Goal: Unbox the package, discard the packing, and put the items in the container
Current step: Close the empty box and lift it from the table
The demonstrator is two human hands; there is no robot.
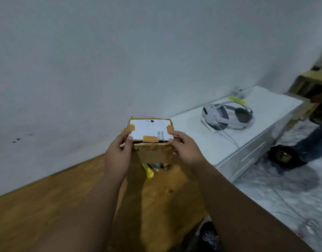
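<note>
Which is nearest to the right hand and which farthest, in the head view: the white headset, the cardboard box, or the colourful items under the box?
1. cardboard box: gripped by the right hand at its right edge.
2. colourful items: just below the box, to the hand's lower left.
3. white headset: on the white table, to the right and farther back.
</note>
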